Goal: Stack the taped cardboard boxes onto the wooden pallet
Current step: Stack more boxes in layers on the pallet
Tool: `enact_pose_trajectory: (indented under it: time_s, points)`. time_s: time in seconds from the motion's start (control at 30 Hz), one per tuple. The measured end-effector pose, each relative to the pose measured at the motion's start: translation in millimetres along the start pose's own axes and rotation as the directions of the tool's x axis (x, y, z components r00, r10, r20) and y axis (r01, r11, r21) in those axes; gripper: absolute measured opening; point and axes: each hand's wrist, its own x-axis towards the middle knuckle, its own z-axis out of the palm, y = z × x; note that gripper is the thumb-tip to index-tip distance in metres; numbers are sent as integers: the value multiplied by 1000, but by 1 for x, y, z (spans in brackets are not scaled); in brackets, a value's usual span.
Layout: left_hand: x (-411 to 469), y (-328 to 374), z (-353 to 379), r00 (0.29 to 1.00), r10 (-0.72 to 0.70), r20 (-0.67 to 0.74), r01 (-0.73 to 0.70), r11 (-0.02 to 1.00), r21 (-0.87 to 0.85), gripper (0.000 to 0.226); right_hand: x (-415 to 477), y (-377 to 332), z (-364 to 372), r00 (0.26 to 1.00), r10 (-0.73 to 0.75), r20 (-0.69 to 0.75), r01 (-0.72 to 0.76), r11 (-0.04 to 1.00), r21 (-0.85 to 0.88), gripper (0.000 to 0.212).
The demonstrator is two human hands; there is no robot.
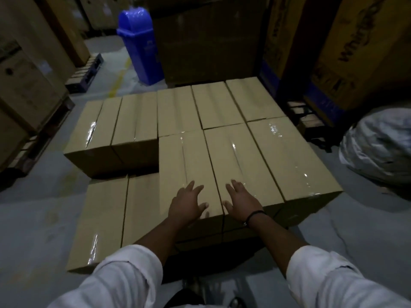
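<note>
Under the stack beneath both palms, the pallet was hidden from me, and the lower layers showed only as dark edges. The left hand (185, 204) lay flat, fingers spread, on one taped box (191, 165). The right hand (241, 202) lay the same way on the neighbouring box (235, 156). I counted ten box tops: three under and beside the hands, five beyond the fingertips and two lower, left of the left hand.

Cut by the top edge, unreadable: lettering on the printed carton (360, 47). Cropped at right: plastic-wrapped bundle (378, 147).
</note>
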Motion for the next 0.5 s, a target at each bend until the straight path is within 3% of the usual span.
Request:
enact_pose_trajectory:
  time_s: [0.3,0.5]
  points:
    - [12,55,5,964,266,13,-263,959,-102,65,-66,37,-30,942,288,-172,-258,950,176,64]
    - [15,93,25,869,490,63,-482,869,-108,62,-126,55,-21,834,485,-263,-401,860,315,63]
